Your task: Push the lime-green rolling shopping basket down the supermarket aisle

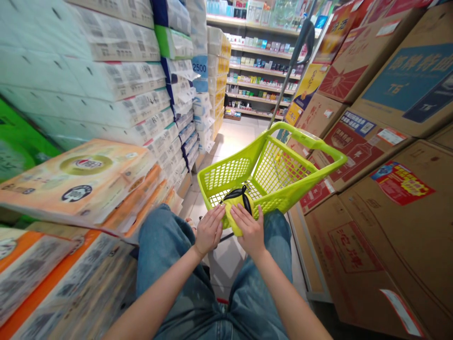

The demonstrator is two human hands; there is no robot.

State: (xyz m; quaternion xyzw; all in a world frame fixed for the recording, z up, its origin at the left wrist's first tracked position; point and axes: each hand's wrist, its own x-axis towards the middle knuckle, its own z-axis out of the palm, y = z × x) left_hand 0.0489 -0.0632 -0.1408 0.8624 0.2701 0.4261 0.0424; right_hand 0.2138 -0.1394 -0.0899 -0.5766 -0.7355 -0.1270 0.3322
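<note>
Bare forearms [155, 302] stretch over denim knees [159, 255] as the left hand [209, 230] and right hand [249, 230] lie spread on a folded yellow pouch [238, 212], grip unclear, at the near rim of a lime-green shopping basket [311, 141], between stacked tissue packs [116, 80] and cardboard cartons [368, 236].

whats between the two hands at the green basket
A folded yellow pouch with black ties lies between the left hand and the right hand, touching both, as the head view shows.
</note>
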